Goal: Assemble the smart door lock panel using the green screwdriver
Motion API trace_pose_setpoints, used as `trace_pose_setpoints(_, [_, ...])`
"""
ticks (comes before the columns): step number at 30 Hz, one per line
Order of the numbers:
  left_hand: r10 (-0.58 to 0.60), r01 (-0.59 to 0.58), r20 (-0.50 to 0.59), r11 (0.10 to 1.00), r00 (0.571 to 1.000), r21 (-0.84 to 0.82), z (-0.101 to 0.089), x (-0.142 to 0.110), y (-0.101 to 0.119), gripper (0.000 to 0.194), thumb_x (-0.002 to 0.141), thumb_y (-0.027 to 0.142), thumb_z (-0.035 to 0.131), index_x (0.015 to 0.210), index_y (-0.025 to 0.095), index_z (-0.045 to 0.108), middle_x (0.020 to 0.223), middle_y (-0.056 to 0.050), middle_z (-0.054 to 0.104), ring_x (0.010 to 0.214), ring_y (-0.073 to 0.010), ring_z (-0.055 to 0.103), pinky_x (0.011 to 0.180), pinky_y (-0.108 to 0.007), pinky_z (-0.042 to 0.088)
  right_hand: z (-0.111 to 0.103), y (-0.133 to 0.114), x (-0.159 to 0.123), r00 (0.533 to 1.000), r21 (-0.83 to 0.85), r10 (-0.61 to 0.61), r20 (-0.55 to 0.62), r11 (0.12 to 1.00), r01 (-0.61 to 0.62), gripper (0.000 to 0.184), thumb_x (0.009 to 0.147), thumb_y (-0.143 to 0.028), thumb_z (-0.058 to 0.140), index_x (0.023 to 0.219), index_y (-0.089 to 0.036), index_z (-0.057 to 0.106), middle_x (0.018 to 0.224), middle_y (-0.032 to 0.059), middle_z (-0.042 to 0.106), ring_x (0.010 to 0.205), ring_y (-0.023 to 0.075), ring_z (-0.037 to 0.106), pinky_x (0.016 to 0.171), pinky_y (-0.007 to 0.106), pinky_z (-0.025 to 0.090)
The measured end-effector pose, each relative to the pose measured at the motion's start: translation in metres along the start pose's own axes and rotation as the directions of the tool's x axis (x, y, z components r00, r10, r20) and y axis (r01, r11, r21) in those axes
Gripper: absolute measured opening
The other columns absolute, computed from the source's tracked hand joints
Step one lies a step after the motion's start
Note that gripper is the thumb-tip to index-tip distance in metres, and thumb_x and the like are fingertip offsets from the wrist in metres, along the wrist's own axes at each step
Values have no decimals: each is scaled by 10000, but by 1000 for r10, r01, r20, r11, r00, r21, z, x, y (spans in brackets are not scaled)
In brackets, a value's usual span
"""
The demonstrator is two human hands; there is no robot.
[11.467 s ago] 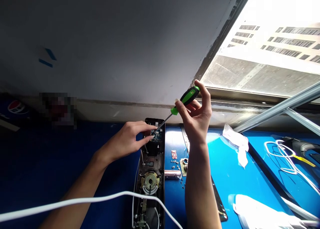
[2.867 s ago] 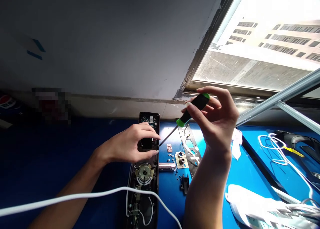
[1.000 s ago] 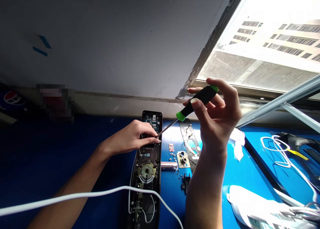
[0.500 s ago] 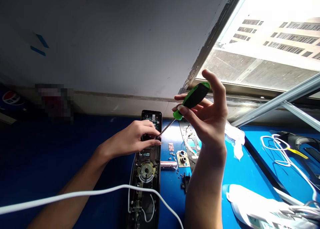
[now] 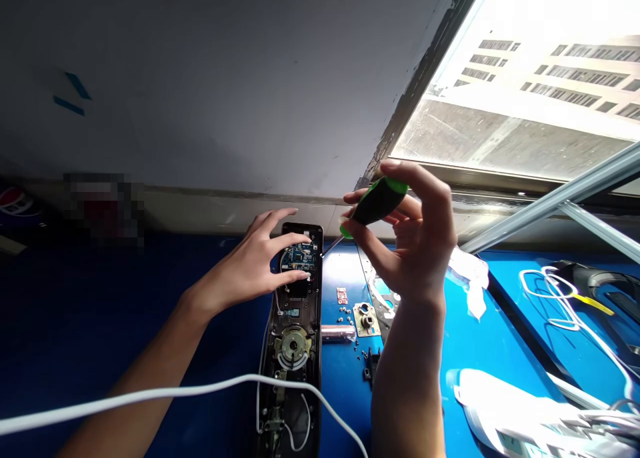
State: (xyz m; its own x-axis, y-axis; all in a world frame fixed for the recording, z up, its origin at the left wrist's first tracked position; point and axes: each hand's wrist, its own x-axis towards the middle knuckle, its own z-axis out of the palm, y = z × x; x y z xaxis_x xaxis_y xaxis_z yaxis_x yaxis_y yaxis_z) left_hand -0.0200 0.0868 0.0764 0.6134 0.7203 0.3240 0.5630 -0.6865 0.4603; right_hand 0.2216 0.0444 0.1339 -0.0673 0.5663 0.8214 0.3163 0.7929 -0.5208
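Note:
A long black device housing (image 5: 307, 311) lies opened on the blue table, its inner parts bare. Over its far end spreads my left hand (image 5: 257, 255), fingers apart and holding nothing; thumb and forefinger reach across the blue circuit board (image 5: 299, 258). My right hand (image 5: 417, 235) grips a green and black screwdriver (image 5: 379, 201), with the forefinger against the handle's end. Its shaft slants down and left, the tip at the housing's right edge. Nearer me in the housing sit a round metal part (image 5: 294, 344) and a thin white wire (image 5: 306, 421).
Right of the housing lie small screws (image 5: 345, 317), a pinkish cylinder (image 5: 337, 333), a square metal plate (image 5: 367, 319) and a small red board (image 5: 342, 295). A white cable (image 5: 210, 385) crosses in front. Farther right are white plastic items (image 5: 505, 405) and metal bars (image 5: 555, 198).
My left hand has let go near the screwdriver's tip and spread open, uncovering the circuit board. The screwdriver has moved slightly left and away from me, its tip now at the housing's edge.

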Motion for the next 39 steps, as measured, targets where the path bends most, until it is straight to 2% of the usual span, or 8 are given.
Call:
trace_pose_setpoints(9, [0, 4, 83, 999, 997, -53, 10, 1, 0, 494, 897, 553, 750, 1320, 300, 710, 1702, -75, 295, 1577, -360, 294, 1297, -537, 329, 10, 2, -2, 995, 28, 65, 79, 997, -67, 586, 865, -88, 757, 1374, -325, 589, 1318, 40, 720, 1009, 206, 769, 892, 403, 674])
trace_pose_setpoints(14, [-13, 21, 94, 996, 995, -87, 10, 1, -1, 504, 891, 557, 754, 1324, 303, 706, 1708, -66, 296, 1570, -368, 314, 1293, -541, 342, 14, 7, -5, 992, -4, 72, 107, 997, -72, 580, 879, -85, 727, 1383, -339, 595, 1289, 14, 739, 998, 180, 759, 892, 376, 671])
trace_pose_setpoints(19, [-34, 45, 125, 995, 992, -84, 10, 2, -1, 526, 902, 550, 745, 1365, 309, 681, 1719, -63, 274, 1571, -361, 322, 1292, -537, 345, 16, 6, -4, 992, -47, 40, 121, 998, -35, 578, 898, -93, 719, 1392, -368, 596, 1311, -12, 732, 979, 164, 760, 882, 354, 667])
trace_pose_setpoints(23, [-47, 62, 133, 992, 990, -106, 11, 1, -1, 544, 907, 550, 738, 1392, 316, 663, 1725, -52, 261, 1559, -357, 355, 1288, -517, 362, 18, 2, -2, 994, -147, -11, 111, 989, 27, 550, 895, -194, 777, 1395, -368, 626, 1311, 2, 732, 1024, 192, 746, 874, 351, 660])
trace_pose_setpoints(28, [-55, 71, 132, 990, 990, -118, 14, 0, -5, 557, 894, 615, 723, 1370, 330, 682, 1727, -43, 252, 1532, -382, 401, 1279, -527, 375, 18, -5, 1, 989, 99, -15, 148, 995, 0, 424, 1036, -150, 512, 1409, -290, 657, 1352, 59, 721, 1165, 235, 722, 981, 440, 628])
trace_pose_setpoints(33, [-76, 96, 137, 984, 988, -148, 13, 1, -5, 560, 884, 608, 734, 1369, 333, 683, 1728, -32, 254, 1540, -394, 383, 1289, -531, 354, 16, -7, 2, 998, -24, -41, 43, 999, 42, 346, 898, -193, 783, 1220, -320, 776, 1117, 30, 720, 959, 190, 718, 831, 374, 639])
trace_pose_setpoints(35, [-65, 85, 139, 986, 988, -145, 13, 1, -5, 555, 888, 591, 739, 1372, 325, 679, 1726, -42, 253, 1539, -378, 389, 1293, -515, 349, 15, -8, 2, 999, -30, -28, 47, 999, 29, 322, 937, -225, 738, 1244, -313, 769, 1175, 48, 709, 1001, 202, 719, 867, 395, 635])
trace_pose_setpoints(39, [-66, 87, 139, 985, 988, -152, 13, 1, -4, 537, 887, 577, 744, 1357, 324, 689, 1727, -40, 254, 1535, -384, 396, 1289, -519, 354, 13, -7, 2, 996, 112, -11, 90, 994, 1, 369, 1011, -157, 586, 1307, -315, 738, 1236, 53, 762, 1106, 237, 736, 934, 452, 635])
